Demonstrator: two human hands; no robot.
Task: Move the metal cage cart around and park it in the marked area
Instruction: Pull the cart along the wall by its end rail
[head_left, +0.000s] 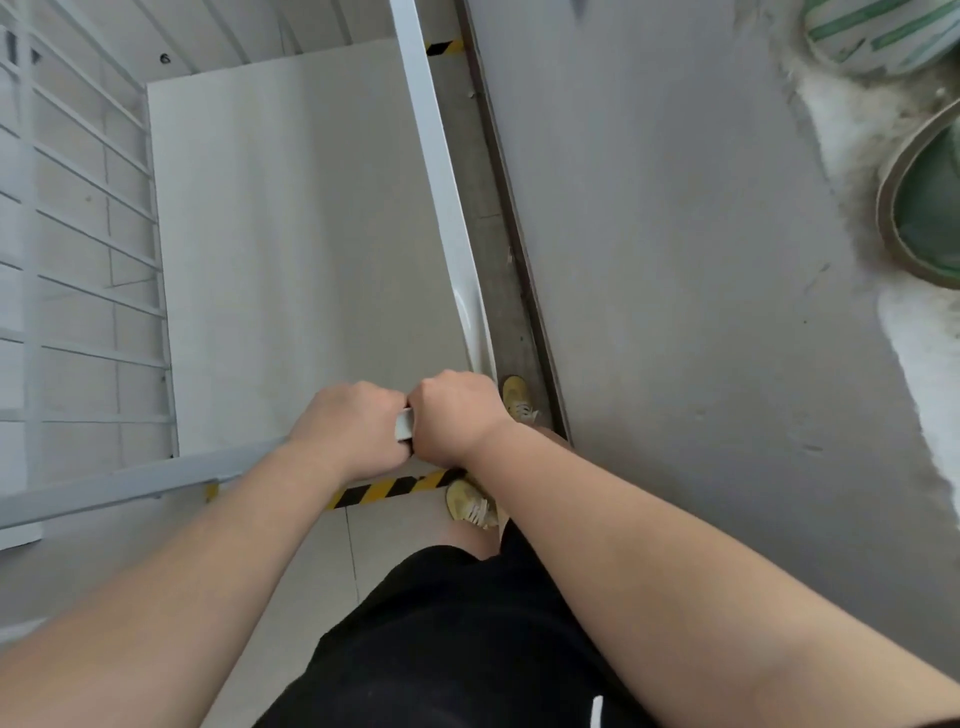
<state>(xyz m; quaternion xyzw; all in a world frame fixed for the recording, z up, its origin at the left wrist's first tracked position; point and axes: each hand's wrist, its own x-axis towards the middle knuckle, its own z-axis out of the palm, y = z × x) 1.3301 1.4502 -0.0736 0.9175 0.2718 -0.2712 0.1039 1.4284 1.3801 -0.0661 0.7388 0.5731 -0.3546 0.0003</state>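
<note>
I look straight down into a white metal cage cart (441, 171) with a pale floor panel and barred sides on the left. My left hand (353, 431) and my right hand (457, 415) grip the cart's top rail side by side at its near right corner, fingers curled over the bar. Yellow-and-black striped tape (395, 488) marks the floor just below my hands. Another piece of the same tape (444, 48) shows at the far end beside the cart's right rail.
A grey wall or panel (701, 312) runs close along the cart's right side, past a dark floor strip (498, 249). My feet in yellow shoes (470, 506) stand at the tape. Green-and-white round objects (924, 208) lie at the upper right.
</note>
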